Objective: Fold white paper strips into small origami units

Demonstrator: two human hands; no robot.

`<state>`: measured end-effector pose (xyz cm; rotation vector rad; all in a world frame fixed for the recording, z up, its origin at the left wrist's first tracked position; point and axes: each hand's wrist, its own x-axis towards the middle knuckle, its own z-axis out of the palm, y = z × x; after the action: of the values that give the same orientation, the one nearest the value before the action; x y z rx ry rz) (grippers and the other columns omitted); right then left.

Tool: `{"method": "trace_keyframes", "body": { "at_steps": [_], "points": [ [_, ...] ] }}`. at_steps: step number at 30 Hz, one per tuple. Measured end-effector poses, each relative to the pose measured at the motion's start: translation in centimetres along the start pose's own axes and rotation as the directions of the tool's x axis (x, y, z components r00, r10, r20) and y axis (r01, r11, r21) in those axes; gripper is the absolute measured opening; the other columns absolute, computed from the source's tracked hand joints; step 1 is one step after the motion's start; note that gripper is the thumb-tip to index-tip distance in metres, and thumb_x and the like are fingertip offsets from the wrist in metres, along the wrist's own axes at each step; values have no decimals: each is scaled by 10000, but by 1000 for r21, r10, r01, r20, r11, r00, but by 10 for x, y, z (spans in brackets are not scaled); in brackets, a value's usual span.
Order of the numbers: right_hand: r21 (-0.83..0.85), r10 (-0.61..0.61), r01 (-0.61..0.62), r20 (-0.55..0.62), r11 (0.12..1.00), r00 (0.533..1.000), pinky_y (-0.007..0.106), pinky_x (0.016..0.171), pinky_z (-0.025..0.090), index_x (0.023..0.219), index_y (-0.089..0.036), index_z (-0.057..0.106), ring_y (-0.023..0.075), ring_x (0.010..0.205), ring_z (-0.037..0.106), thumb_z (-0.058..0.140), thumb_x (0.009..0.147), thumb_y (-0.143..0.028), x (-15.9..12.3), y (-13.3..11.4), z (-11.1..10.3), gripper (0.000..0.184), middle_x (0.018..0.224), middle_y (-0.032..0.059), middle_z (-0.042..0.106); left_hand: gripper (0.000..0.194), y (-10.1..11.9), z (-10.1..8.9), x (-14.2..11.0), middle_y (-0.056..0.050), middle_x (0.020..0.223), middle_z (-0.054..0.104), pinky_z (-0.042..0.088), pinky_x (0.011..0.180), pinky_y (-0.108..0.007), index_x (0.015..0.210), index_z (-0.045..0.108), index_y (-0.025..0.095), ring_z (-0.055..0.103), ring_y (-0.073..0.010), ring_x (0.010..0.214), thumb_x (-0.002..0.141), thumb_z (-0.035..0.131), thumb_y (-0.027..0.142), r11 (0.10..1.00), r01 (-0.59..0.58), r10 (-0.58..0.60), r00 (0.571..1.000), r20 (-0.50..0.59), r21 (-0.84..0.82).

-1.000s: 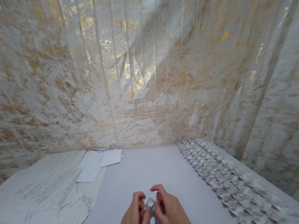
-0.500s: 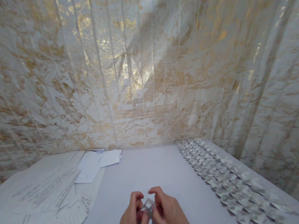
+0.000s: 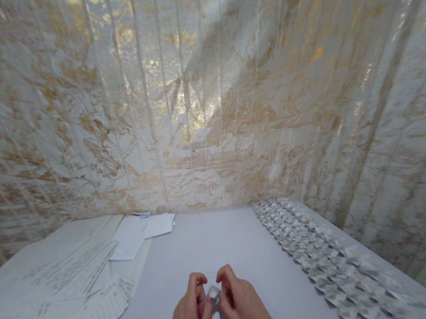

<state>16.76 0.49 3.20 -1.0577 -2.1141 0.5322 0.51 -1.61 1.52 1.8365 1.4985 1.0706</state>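
Observation:
A small folded paper piece [image 3: 213,293], pale grey and white with creased facets, is held between my two hands near the bottom middle of the view. My left hand [image 3: 193,306] pinches its left side between thumb and curled fingers. On the opposite side, my right hand [image 3: 241,300] grips it the same way, with the index finger bent above. The fingers partly hide the piece. Both hands are just above the white tabletop [image 3: 205,243].
Printed paper sheets and strips [image 3: 78,283] overlap on the left. Blank white paper pieces [image 3: 130,237] lie at the back left. Rows of many folded paper pieces [image 3: 316,254] line the right side. A gold-patterned curtain [image 3: 194,107] hangs behind the table.
My hands have moved slightly apart, the right one a little to the right. The folded paper between them shows a differently tilted face. The whole view has shifted slightly.

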Motion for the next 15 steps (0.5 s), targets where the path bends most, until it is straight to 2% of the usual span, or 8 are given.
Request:
{"method": "trace_keyframes", "body": {
  "at_steps": [3,6,11,13,15],
  "points": [
    [-186,-65,60,-22,981,998,265,621,382,1024,-226,510,186,674,587,530,739,-60,0,0,-3,329,756,-29,587,178,0,-3,2,109,636,363,345,595,-270,1045,385,264,526,-187,570,894,341,181,995,32,-35,999,23,96],
    [-391,-197,157,-63,907,978,313,718,384,959,-234,589,229,839,573,637,685,-45,2,3,0,336,926,25,635,194,0,-5,2,98,635,423,355,631,-283,1045,397,266,558,-202,602,891,333,166,989,50,-54,998,25,141],
    [-591,-347,270,-18,760,938,326,699,345,811,-221,626,212,782,511,785,817,-123,12,2,9,187,847,11,621,153,4,-6,2,92,619,427,360,655,-300,1023,417,270,565,-225,630,918,311,236,983,55,-62,997,36,177],
    [-622,-354,276,-2,733,935,331,707,347,782,-213,623,213,785,508,807,845,-167,14,-2,3,200,820,10,621,160,7,-6,0,95,614,410,362,660,-301,1023,430,270,555,-226,627,945,296,311,984,41,-50,998,45,173],
    [-636,-318,261,27,726,948,335,721,354,777,-212,623,215,794,513,806,857,-173,9,-7,-13,203,818,9,625,198,9,-7,-1,102,608,394,358,654,-297,1031,443,270,542,-219,615,958,309,397,987,34,-41,998,42,156]
  ]
}}
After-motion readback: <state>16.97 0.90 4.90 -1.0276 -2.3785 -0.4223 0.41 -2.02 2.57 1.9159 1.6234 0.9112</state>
